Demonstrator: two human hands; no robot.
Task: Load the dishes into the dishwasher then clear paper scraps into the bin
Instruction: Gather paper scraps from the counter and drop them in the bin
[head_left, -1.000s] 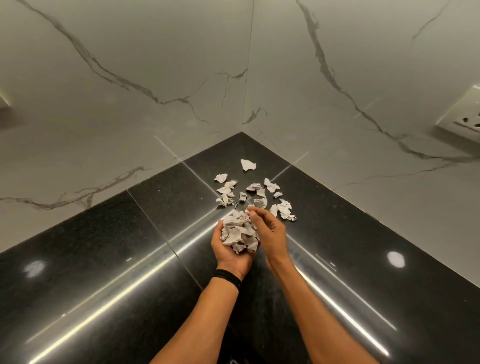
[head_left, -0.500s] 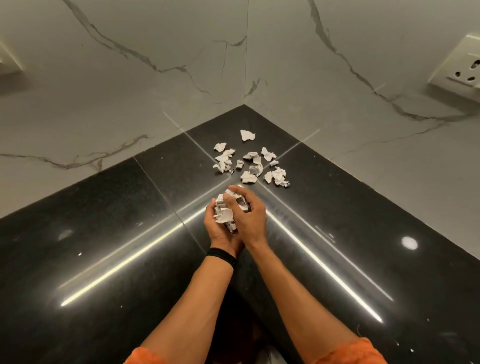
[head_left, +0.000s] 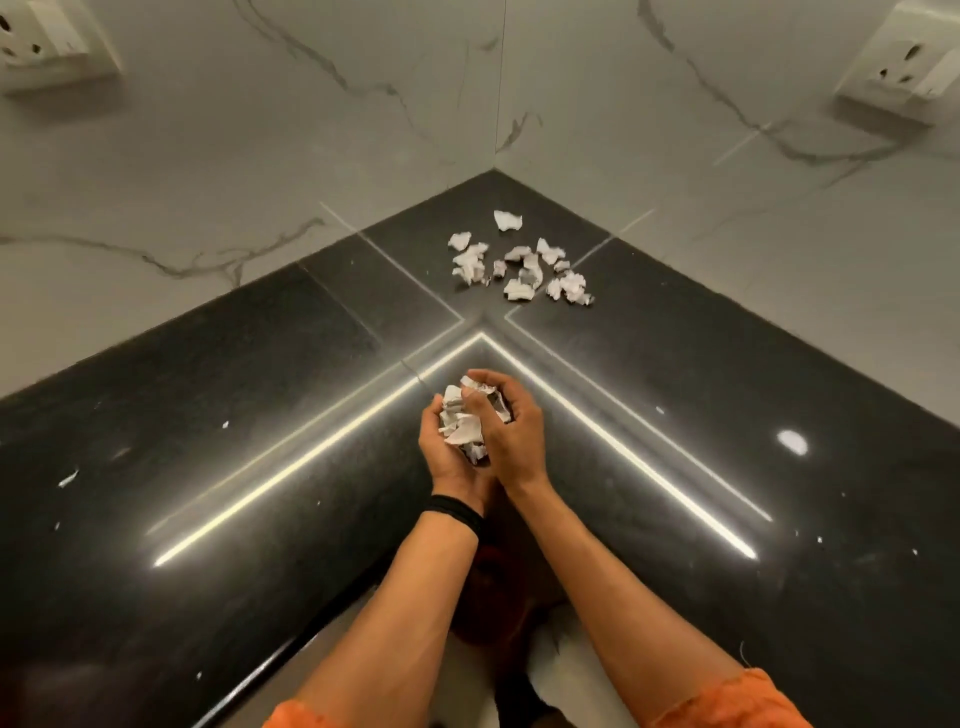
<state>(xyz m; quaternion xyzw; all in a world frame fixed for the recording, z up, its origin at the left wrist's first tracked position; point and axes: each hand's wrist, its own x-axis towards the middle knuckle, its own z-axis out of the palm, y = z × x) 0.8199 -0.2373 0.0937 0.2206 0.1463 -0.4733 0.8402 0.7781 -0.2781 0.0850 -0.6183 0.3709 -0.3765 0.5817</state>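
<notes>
Scraps (head_left: 464, 423) of white paper sit bunched in a wad between the two hands, held above the counter just in front of its inner corner. A second lot, the loose scraps (head_left: 519, 265), lies scattered on the counter far back, near where the two walls meet, well apart from the hands.

The counter (head_left: 234, 426) is glossy black stone, L-shaped, with thin seams crossing it and bright strips of light reflected in a V. A few tiny white flecks dot it to the left and right. The walls (head_left: 234, 156) behind are pale marble-look slabs with grey veins.

The left hand (head_left: 444, 457) is cupped palm up under the wad, its fingers curled round it. The right hand (head_left: 514, 441) lies over the wad from the right, fingers bent down onto the paper, so the two hands are together and closed about it. A black band (head_left: 454, 512) circles the left wrist, and orange sleeves (head_left: 727, 699) show at the bottom edge.

High on the left wall sits the left socket (head_left: 52, 47), white; the right socket (head_left: 906, 65) sits on the right wall.
</notes>
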